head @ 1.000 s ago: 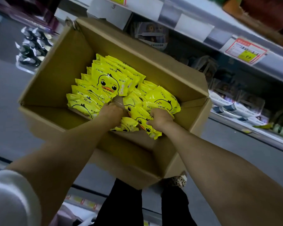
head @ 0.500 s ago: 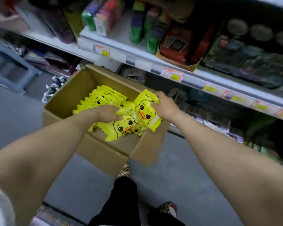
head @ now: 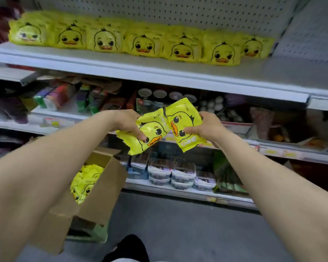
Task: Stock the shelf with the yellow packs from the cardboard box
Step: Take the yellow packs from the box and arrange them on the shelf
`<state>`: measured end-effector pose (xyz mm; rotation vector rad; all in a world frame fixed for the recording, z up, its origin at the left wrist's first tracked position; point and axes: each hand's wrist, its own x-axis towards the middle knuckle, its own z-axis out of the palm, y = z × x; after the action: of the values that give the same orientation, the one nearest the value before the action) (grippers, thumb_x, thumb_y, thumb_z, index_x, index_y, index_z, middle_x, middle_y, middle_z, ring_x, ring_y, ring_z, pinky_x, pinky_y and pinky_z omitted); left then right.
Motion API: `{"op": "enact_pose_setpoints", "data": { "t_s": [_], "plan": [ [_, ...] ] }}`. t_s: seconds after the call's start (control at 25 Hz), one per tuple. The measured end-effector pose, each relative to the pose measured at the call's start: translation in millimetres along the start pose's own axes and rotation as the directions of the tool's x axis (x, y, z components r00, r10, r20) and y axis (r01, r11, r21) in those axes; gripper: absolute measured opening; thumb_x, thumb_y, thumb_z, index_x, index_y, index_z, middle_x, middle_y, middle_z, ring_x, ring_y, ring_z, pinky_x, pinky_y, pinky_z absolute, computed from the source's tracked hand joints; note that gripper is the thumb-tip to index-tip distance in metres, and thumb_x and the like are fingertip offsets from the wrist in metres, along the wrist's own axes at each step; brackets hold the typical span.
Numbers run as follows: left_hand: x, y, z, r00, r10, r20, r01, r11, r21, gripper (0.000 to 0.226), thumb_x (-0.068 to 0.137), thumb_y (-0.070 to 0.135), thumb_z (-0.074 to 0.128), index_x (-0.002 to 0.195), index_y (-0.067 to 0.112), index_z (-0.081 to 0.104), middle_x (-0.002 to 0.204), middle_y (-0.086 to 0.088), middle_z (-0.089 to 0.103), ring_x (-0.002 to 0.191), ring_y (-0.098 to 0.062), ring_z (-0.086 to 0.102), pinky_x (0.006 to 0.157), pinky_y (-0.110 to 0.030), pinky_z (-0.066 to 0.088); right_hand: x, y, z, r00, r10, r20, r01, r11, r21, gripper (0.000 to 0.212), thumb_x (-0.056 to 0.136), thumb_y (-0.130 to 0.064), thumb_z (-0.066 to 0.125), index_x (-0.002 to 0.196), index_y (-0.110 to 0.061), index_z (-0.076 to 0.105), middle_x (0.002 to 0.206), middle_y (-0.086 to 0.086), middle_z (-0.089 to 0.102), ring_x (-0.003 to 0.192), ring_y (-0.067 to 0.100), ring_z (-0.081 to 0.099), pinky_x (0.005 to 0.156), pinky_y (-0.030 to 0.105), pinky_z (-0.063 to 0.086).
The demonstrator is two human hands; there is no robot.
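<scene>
Gripping one yellow pack point(head: 147, 134) in left hand point(head: 128, 122), fingers curled over the duck face; clutching second pack point(head: 185, 122) in right hand point(head: 206, 126), edges overlapping, both raised before the middle shelves point(head: 276, 151). Above, on top shelf point(head: 178, 72), row of packs point(head: 140, 44) standing face-out. Lower left, open cardboard box point(head: 104, 188) holding more.

Definitely a shop: long white shelves point(head: 159, 72) on pegboard backing point(head: 159, 12), price-tag strips point(head: 273, 152) along the edges (all blurry), packaged goods point(head: 178, 174) everywhere.
</scene>
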<state>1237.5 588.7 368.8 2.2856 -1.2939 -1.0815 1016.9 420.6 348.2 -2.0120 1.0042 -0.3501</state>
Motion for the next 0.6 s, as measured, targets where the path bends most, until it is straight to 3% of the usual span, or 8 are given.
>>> {"op": "enact_pose_setpoints", "data": {
  "t_s": [0.16,0.28,0.4,0.52,0.6],
  "plan": [
    [19.6,101.5,-23.6,0.996,0.092,-0.017,-0.091,0.995,0.031,0.043,0.066,0.010,0.087,0.102,0.014,0.064,0.091,-0.004,0.074,0.078,-0.022,0.071,0.060,-0.028,0.054,2.4,1.2,-113.1,0.987,-0.051,-0.153,0.038,0.995,-0.092,0.037,0.065,-0.026,0.090,0.095,-0.026,0.068,0.092,-0.006,0.073,0.087,0.016,0.068,0.079,0.032,0.054],
    [47.2,166.8,-42.8,0.984,0.175,-0.024,-0.174,0.983,0.060,0.054,0.062,0.011,0.089,0.108,0.014,0.063,0.099,-0.005,0.073,0.089,-0.026,0.070,0.080,-0.039,0.056,15.3,1.3,-180.4,0.966,-0.087,-0.242,0.060,0.991,-0.117,0.041,0.066,-0.021,0.090,0.101,-0.027,0.069,0.091,-0.006,0.073,0.083,0.014,0.067,0.077,0.028,0.052],
    [87.1,239.3,-61.1,0.958,0.287,0.005,-0.286,0.954,0.093,0.042,0.065,0.004,0.086,0.101,0.016,0.068,0.092,-0.003,0.076,0.084,-0.021,0.074,0.080,-0.036,0.059,38.9,12.2,-244.5,0.925,-0.111,-0.363,0.054,0.985,-0.163,0.042,0.065,-0.017,0.090,0.102,-0.025,0.071,0.088,-0.005,0.073,0.084,0.016,0.067,0.080,0.029,0.054],
    [133.0,308.2,-72.7,0.922,0.387,0.026,-0.384,0.900,0.206,0.044,0.064,0.012,0.088,0.102,0.015,0.068,0.095,0.001,0.076,0.089,-0.020,0.073,0.089,-0.037,0.056,69.3,24.2,-302.2,0.887,-0.100,-0.451,-0.003,0.975,-0.223,0.038,0.065,-0.021,0.090,0.097,-0.026,0.070,0.084,-0.007,0.071,0.083,0.015,0.065,0.076,0.026,0.050],
    [157.6,344.0,-79.0,0.925,0.379,0.021,-0.367,0.880,0.301,0.054,0.063,0.028,0.090,0.110,0.019,0.064,0.114,0.006,0.069,0.109,-0.019,0.064,0.100,-0.036,0.047,92.1,30.6,-331.5,0.868,-0.089,-0.488,-0.042,0.967,-0.250,0.046,0.064,-0.025,0.091,0.104,-0.025,0.069,0.092,-0.004,0.070,0.087,0.016,0.064,0.078,0.025,0.047]
  ]
}}
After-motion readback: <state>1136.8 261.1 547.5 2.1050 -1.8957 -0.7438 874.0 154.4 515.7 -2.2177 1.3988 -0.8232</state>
